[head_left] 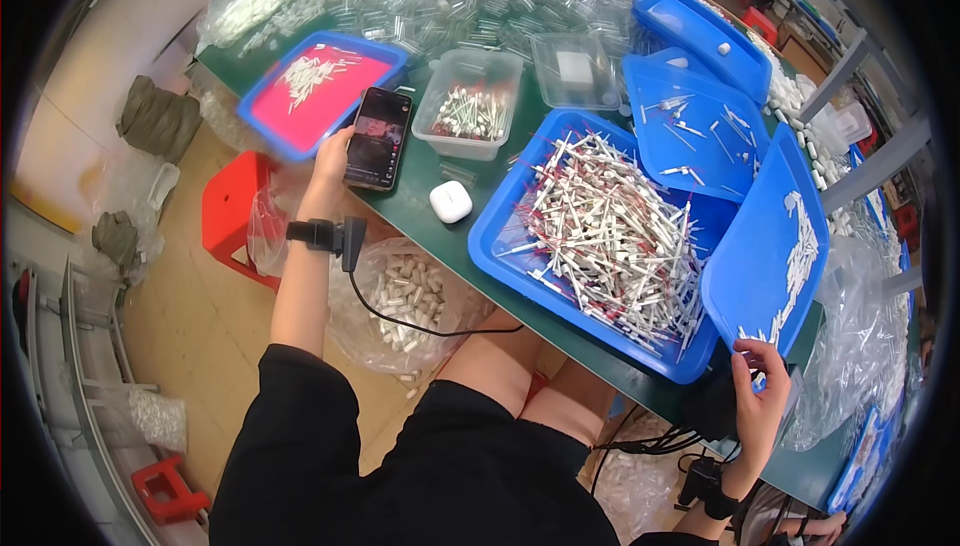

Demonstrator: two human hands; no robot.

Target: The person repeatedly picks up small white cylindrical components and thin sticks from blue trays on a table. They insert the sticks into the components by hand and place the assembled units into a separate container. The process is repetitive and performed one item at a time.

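Note:
My left hand (pixel 332 161) grips the left edge of a black smartphone (pixel 380 141) with a lit screen, at the front left of the table. Over at the right, my right hand (pixel 762 401) has its thumb and fingers apart, by the near corner of a tilted blue tray (pixel 740 271). Its fingertips seem to touch that rim. White slender pieces (pixel 800 246) lie along this tray. Between my hands stands a deep blue tray (pixel 484 236), heaped with thin white sticks with reddish tips (pixel 620 236). A white earbud case (pixel 451 203) lies near the phone.
A pink-lined blue tray (pixel 270 111) holds white pieces. Behind are a clear tub (pixel 465 148) of small sticks, a lidded clear box (pixel 575 71) and piled clear tubes (pixel 480 1). A red stool (pixel 235 206) and a bag of white pieces (pixel 400 301) sit beside the table.

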